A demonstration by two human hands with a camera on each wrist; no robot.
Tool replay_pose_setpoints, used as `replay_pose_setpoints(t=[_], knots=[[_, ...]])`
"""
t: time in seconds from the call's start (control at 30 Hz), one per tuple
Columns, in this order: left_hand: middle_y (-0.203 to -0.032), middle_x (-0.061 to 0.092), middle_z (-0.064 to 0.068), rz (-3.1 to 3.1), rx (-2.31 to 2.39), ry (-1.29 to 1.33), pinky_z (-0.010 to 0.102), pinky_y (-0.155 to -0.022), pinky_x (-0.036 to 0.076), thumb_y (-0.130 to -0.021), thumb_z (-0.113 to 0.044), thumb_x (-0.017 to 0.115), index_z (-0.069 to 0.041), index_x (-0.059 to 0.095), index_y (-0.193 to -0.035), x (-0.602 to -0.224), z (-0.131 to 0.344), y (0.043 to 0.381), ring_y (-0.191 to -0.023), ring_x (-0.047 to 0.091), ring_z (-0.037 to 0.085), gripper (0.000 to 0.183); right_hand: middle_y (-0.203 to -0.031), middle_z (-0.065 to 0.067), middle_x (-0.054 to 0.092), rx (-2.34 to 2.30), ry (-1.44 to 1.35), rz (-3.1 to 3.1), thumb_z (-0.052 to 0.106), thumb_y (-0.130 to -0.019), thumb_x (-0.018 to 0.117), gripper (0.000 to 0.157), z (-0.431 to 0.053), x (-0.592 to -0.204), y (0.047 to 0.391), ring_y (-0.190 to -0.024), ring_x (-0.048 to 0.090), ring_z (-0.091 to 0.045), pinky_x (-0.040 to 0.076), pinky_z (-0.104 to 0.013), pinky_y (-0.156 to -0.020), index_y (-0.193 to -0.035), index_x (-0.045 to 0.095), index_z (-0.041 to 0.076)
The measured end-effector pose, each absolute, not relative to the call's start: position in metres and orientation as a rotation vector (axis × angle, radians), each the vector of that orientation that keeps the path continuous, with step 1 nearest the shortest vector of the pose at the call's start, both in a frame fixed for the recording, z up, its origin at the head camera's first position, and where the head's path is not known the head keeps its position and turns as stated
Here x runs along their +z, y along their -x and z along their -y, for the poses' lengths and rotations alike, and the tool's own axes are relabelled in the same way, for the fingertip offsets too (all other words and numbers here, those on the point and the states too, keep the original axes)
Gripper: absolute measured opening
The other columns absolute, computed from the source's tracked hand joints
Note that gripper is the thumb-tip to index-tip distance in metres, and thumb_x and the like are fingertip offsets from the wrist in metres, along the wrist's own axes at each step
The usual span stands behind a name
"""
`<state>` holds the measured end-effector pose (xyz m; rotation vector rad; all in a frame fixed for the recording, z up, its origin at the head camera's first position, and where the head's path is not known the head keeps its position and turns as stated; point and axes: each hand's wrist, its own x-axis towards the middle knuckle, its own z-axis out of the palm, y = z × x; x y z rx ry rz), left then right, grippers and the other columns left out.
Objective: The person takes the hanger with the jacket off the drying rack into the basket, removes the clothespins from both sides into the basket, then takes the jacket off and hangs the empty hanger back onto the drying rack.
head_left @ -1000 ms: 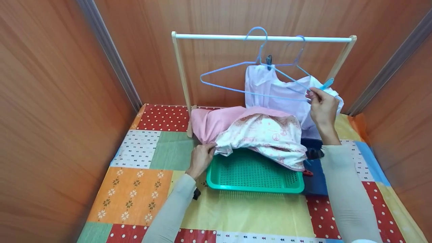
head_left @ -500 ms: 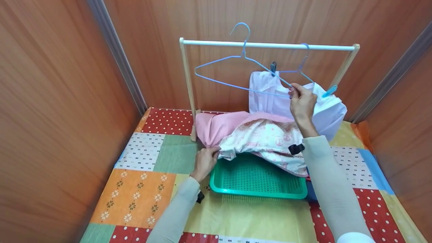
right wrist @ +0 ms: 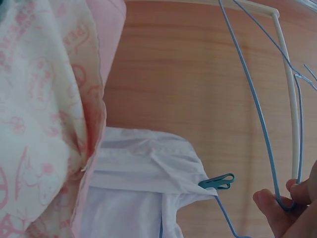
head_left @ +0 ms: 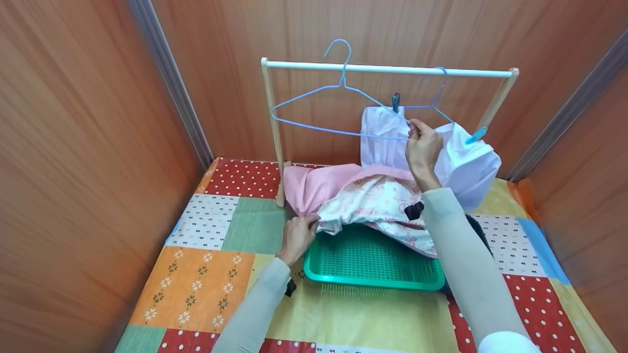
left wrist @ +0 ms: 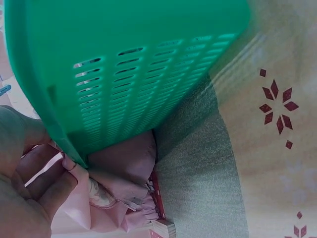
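Note:
My right hand (head_left: 424, 149) pinches one end of a blue clothes hanger (head_left: 319, 128). The hanger's hook is up, overlapping the rack's rod in the head view. In the right wrist view, thumb and fingers close round the hanger's corner (right wrist: 285, 204). A pink garment (head_left: 324, 181) with a white, pink-printed side (head_left: 373, 193) lies bunched over the back of a green basket (head_left: 373, 283). My left hand (head_left: 297, 238) pinches the garment's edge by the basket's left rim. The left wrist view has those fingers (left wrist: 57, 191) gripping the pink cloth under the basket.
A small rack with a white rod (head_left: 382, 68) stands at the back. From it hangs a second hanger (head_left: 417, 106) with a white garment (head_left: 380, 130), pegged by a dark peg (head_left: 395, 103) and a light-blue peg (head_left: 477, 135). Patchwork cloth (head_left: 196, 284) covers the surface; wooden panels enclose it.
My right hand has carried the blue hanger to the left, away from the white garment's right side. The left hand keeps its pinch on the pink garment.

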<state>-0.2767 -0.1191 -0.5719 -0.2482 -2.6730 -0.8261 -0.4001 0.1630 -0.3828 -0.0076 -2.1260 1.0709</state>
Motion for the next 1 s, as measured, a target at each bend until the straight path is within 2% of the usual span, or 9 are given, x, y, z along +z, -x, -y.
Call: replay_pose_setpoints(t=[0.2,0.4,0.67,1.0], knots=[[-0.084,0.076,0.002,2.661,-0.838,0.270,0.029,-0.060,0.054,-0.092,-0.015,0.068,-0.015,0.077,-0.105,-0.573,0.117,0.276,-0.067,0.065,0.013,0.016,-0.099,-0.016,0.076,1.035,0.020,2.107,0.010,-0.098,0.057,0.022,-0.166,-0.379,0.408,-0.088,0.073,-0.031,0.055,-0.046,-0.082,-0.107,0.075,0.002],[-0.086,0.076,0.002,2.642,-0.824,0.285,0.032,-0.064,0.056,-0.092,-0.014,0.068,-0.015,0.077,-0.104,-0.574,0.118,0.276,-0.071,0.069,0.015,0.015,-0.098,-0.017,0.076,1.001,0.029,2.097,0.011,-0.099,0.055,0.022,-0.168,-0.377,0.411,-0.085,0.072,-0.033,0.054,-0.048,-0.081,-0.105,0.075,0.003],[-0.081,0.075,0.003,2.605,-0.753,0.275,0.034,-0.058,0.054,-0.090,-0.013,0.069,-0.014,0.078,-0.099,-0.575,0.122,0.274,-0.067,0.069,0.018,0.012,-0.102,-0.016,0.075,1.015,0.013,2.122,0.012,-0.098,0.057,0.022,-0.147,-0.382,0.408,-0.093,0.073,-0.030,0.056,-0.043,-0.084,-0.108,0.074,0.002],[-0.081,0.075,0.004,2.614,-0.786,0.276,0.031,-0.057,0.053,-0.091,-0.013,0.068,-0.013,0.078,-0.101,-0.576,0.117,0.277,-0.065,0.067,0.015,0.014,-0.096,-0.018,0.076,0.955,-0.046,2.136,0.012,-0.097,0.059,0.021,-0.138,-0.397,0.397,-0.088,0.072,-0.037,0.053,-0.050,-0.084,-0.106,0.074,0.001]])
